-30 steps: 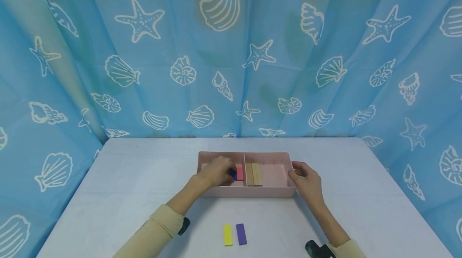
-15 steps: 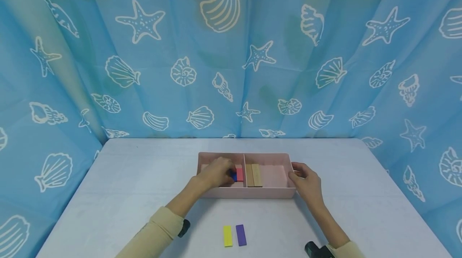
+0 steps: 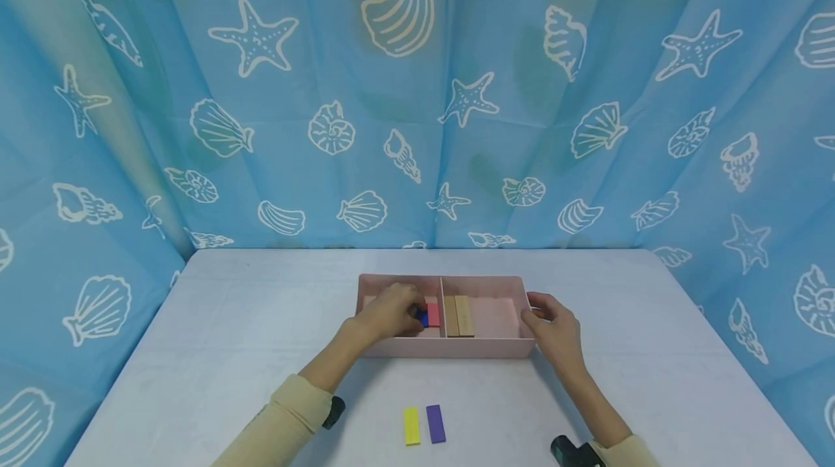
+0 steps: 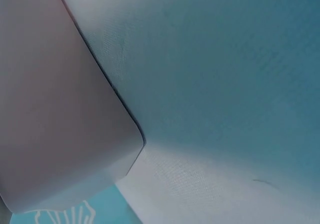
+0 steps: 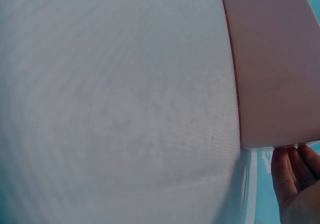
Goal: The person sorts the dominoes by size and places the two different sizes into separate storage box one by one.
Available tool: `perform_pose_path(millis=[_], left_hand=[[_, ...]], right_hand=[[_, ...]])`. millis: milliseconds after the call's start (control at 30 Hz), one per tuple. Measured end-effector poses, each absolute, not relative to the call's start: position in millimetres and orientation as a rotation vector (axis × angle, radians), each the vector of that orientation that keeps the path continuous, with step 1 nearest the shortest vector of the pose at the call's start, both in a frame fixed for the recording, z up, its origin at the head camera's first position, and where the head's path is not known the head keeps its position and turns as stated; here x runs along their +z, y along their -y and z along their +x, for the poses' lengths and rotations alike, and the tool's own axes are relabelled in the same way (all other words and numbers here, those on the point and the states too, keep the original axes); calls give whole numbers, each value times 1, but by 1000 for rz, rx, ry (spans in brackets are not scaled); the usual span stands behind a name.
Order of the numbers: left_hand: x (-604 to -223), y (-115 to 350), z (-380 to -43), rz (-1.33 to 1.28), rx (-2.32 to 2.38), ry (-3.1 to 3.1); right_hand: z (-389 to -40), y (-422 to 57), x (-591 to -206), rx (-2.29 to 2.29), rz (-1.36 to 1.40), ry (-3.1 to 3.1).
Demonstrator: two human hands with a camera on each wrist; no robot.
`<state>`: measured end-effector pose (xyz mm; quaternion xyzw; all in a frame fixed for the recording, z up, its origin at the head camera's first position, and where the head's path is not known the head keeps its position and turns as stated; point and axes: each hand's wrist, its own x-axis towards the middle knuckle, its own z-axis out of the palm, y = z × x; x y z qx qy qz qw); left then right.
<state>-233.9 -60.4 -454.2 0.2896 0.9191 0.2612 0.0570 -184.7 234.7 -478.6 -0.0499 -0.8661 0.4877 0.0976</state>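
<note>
A pink two-compartment box (image 3: 483, 348) stands on the table. My left hand (image 3: 389, 311) reaches into its left compartment, fingers curled down on a blue block (image 3: 423, 317) that they partly cover. Flush beside that lies a pinkish-red block (image 3: 433, 315), close to the divider. Two wooden blocks (image 3: 459, 316) lie side by side in the right compartment, against the divider. At the box's right end my right hand (image 3: 554, 325) holds the end wall, thumb over the rim and fingertips on the outside. Those fingers (image 5: 285, 176) show below the box in the right wrist view.
A yellow block (image 3: 412, 426) and a purple block (image 3: 435, 424) lie on the white table (image 3: 261, 293) in front of the box. Behind the table hangs a blue curtain (image 3: 404, 90) with shells and starfish. Black wrist cameras (image 3: 333, 412) sit on both wrists.
</note>
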Motion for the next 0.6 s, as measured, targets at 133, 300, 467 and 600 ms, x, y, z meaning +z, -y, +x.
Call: perform_pose_path(millis=[133, 300, 467, 600], left_hand=[[-454, 61, -234, 848, 783, -2777], [-454, 61, -235, 835, 790, -2769], [-454, 61, -236, 855, 776, -2766], [-454, 61, -236, 864, 776, -2768]], right_hand=[[-187, -235, -478, 1458, -163, 2581], [-187, -235, -478, 1466, -171, 2583], [-187, -235, -478, 1459, -164, 2577], [-186, -235, -479, 1454, -159, 2574]])
